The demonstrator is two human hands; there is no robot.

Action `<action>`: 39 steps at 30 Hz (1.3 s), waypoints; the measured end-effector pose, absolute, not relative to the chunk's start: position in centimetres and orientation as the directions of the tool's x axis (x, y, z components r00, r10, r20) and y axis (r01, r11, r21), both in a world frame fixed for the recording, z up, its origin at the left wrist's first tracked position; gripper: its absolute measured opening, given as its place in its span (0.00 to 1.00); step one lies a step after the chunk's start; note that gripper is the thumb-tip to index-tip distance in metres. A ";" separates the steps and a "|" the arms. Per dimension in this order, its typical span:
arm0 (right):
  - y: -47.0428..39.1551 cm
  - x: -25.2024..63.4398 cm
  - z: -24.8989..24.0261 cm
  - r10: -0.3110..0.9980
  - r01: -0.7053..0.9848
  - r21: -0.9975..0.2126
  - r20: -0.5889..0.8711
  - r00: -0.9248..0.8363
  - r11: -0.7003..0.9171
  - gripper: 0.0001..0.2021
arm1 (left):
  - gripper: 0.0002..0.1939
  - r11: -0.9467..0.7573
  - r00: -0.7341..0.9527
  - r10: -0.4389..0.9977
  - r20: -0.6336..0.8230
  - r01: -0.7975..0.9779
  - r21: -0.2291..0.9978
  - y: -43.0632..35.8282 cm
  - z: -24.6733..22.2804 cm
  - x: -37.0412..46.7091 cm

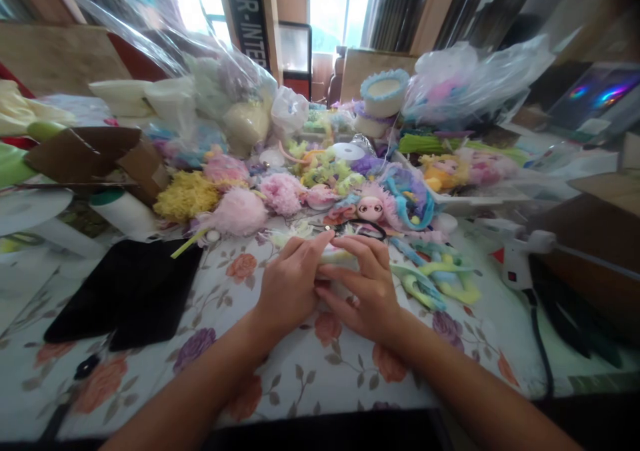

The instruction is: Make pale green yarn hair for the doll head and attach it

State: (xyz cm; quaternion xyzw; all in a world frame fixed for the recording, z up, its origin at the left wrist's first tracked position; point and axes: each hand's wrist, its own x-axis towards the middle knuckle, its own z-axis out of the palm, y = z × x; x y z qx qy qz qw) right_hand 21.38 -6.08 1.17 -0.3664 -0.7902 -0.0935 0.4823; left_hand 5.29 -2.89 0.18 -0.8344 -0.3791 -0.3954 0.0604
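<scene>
Near the middle of the flowered tablecloth, my left hand [293, 277] and my right hand [367, 281] are curled together around a small pale object [339, 257] with white, yellow and pinkish parts. Fingers cover most of it, so its kind is hidden. Pale yellow-green fluffy strands [285, 236] show just beyond my left fingers. Behind my hands sits a doll head [370, 208] with pink hair and painted eyes. Right of my right hand lie soft blue and yellow-green strips [440, 277].
Piles of pink pompoms [240, 211] and yellow fluff [186, 196] fill the back. A black tablet-like slab [125, 291] and a white thread cone [123, 214] are on the left. To the right stand a white glue gun [520, 257] with a cable and a white tray [465, 201] holding dolls.
</scene>
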 end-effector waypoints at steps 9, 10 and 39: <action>-6.2 21.5 1.1 0.548 0.686 -0.204 0.769 -0.329 0.698 0.09 | 0.32 -0.695 0.411 0.635 0.654 0.673 0.253 -2.6 -0.1 4.9; -6.2 21.6 1.1 0.550 0.683 -0.208 0.767 -0.330 0.700 0.08 | 0.33 -0.690 0.404 0.640 0.653 0.678 0.256 -2.6 -0.1 5.0; -5.7 22.3 0.8 0.585 0.728 -0.237 0.766 -0.268 0.643 0.18 | 0.39 -0.639 0.318 0.713 0.625 0.662 0.391 -2.7 0.3 5.1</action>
